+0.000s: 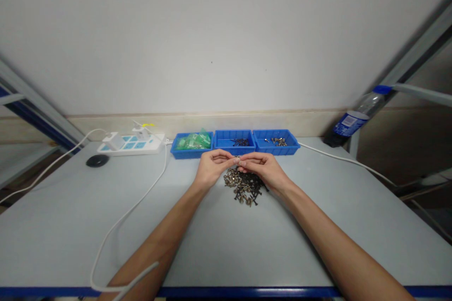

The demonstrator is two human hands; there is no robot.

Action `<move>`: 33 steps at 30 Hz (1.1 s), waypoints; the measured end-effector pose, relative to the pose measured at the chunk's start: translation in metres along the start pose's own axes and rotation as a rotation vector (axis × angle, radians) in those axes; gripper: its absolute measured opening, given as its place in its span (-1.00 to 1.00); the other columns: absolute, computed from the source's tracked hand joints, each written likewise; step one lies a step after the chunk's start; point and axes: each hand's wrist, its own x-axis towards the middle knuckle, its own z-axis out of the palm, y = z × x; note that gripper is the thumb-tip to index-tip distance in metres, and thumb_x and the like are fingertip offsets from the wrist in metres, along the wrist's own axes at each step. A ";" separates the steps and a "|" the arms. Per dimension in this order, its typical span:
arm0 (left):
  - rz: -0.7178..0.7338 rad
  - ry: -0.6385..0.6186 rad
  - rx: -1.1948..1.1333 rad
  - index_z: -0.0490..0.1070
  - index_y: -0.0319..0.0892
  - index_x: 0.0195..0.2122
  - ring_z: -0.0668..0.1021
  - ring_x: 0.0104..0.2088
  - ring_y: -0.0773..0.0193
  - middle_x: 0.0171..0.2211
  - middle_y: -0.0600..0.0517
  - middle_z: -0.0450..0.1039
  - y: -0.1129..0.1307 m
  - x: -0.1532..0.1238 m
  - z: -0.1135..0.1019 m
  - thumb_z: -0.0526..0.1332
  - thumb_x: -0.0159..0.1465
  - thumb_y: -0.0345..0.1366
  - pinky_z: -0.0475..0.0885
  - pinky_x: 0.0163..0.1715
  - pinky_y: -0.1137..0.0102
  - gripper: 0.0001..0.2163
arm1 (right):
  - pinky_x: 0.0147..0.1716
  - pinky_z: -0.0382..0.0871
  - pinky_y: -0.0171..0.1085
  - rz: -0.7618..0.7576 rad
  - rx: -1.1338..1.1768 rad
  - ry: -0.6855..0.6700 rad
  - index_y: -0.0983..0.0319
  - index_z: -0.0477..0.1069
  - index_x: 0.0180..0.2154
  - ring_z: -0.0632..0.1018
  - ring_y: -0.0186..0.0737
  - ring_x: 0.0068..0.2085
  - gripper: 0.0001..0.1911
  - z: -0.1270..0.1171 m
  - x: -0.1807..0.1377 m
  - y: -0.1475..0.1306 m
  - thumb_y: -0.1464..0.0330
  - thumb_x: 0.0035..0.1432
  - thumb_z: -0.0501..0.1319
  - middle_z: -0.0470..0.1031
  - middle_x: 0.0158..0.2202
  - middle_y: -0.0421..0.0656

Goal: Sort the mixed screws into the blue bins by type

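Observation:
My left hand [213,166] and my right hand [263,168] meet fingertip to fingertip above the far part of a pile of screws [243,186]. Thumb and fingers are pinched on both sides; whatever small piece lies between them is mostly hidden. The pile mixes brassy screws, mainly on its left and near side, with black ones toward the right. Just beyond my hands three blue bins stand side by side: the left bin [190,154] holds green plastic packets [194,140], the middle bin [226,134] dark screws [240,142], the right bin [291,143] brassy screws [279,141].
A white power strip [141,146] with plugs lies at the back left, near a black disc [97,161]. Its white cable [120,221] loops over the table and my left forearm. At the back right, a blue-capped bottle [353,120] leans by the metal frame.

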 end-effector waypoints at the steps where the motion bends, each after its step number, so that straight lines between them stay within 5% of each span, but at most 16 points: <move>1: 0.005 -0.005 0.009 0.52 -0.27 -0.42 0.66 -0.37 0.19 -0.41 -0.07 0.63 0.000 0.000 0.000 0.50 -0.02 -0.17 0.57 -0.25 0.33 -0.71 | -0.25 0.48 -0.23 0.014 0.012 0.001 0.22 0.62 -0.32 0.61 -0.25 -0.37 -0.71 0.000 0.000 0.000 0.23 -0.13 0.49 0.65 -0.40 -0.11; 5: 0.083 -0.022 0.184 0.56 -0.26 -0.34 0.66 -0.33 0.16 -0.37 -0.09 0.64 0.001 0.002 -0.003 0.33 0.21 -0.13 0.57 -0.21 0.29 -0.75 | -0.24 0.49 -0.23 0.009 0.057 0.088 0.24 0.61 -0.38 0.61 -0.24 -0.38 -0.72 -0.002 0.003 0.001 0.26 -0.19 0.50 0.65 -0.41 -0.11; 8: 0.271 -0.039 0.550 0.59 -0.22 -0.23 0.65 -0.21 0.13 -0.24 -0.09 0.64 -0.003 0.004 -0.011 0.21 0.32 -0.24 0.54 -0.09 0.23 -0.80 | -0.18 0.50 -0.20 -0.093 0.091 0.264 0.23 0.62 -0.37 0.63 -0.20 -0.35 -0.72 -0.007 0.007 0.003 0.28 -0.20 0.50 0.65 -0.41 -0.11; 11: 0.466 -0.190 0.899 0.56 -0.21 -0.07 0.58 0.00 0.08 -0.04 -0.12 0.59 -0.012 0.006 -0.021 0.16 0.32 -0.43 0.44 0.09 0.14 -0.77 | -0.09 0.50 -0.13 -0.232 0.115 0.500 0.23 0.62 -0.33 0.64 -0.15 -0.28 -0.73 -0.014 0.012 0.004 0.31 -0.17 0.48 0.66 -0.33 -0.10; 15: 0.498 -0.327 1.112 0.50 -0.22 0.02 0.54 0.05 0.08 0.05 -0.14 0.53 -0.021 0.008 -0.027 0.12 0.31 -0.52 0.43 0.09 0.15 -0.69 | -0.04 0.48 -0.08 -0.297 0.115 0.685 0.24 0.62 -0.32 0.64 -0.11 -0.22 -0.78 -0.019 0.015 0.004 0.37 -0.13 0.39 0.65 -0.27 -0.10; 20: 0.485 -0.316 1.165 0.55 -0.19 -0.09 0.58 -0.05 0.11 -0.10 -0.11 0.60 -0.018 0.006 -0.025 0.12 0.35 -0.44 0.48 -0.01 0.21 -0.77 | -0.13 0.50 -0.11 -0.289 0.086 0.662 0.24 0.61 -0.34 0.63 -0.15 -0.28 -0.80 -0.016 0.013 0.002 0.38 -0.11 0.33 0.63 -0.28 -0.10; 26: 0.515 -0.415 1.210 0.40 -0.15 0.16 0.46 0.15 0.06 0.17 -0.12 0.42 -0.021 0.009 -0.019 0.10 0.25 -0.60 0.38 0.12 0.10 -0.53 | -0.24 0.49 -0.18 -0.241 0.046 0.592 0.22 0.59 -0.34 0.60 -0.20 -0.32 -0.83 -0.014 0.011 0.001 0.35 -0.07 0.31 0.62 -0.26 -0.10; 33: 0.485 -0.361 1.125 0.56 -0.18 -0.13 0.57 -0.07 0.10 -0.11 -0.12 0.59 -0.022 0.009 -0.022 0.14 0.29 -0.53 0.45 0.00 0.21 -0.75 | -0.30 0.47 -0.23 -0.214 0.040 0.565 0.22 0.58 -0.34 0.58 -0.22 -0.36 -0.82 -0.014 0.010 0.000 0.32 -0.07 0.32 0.62 -0.28 -0.10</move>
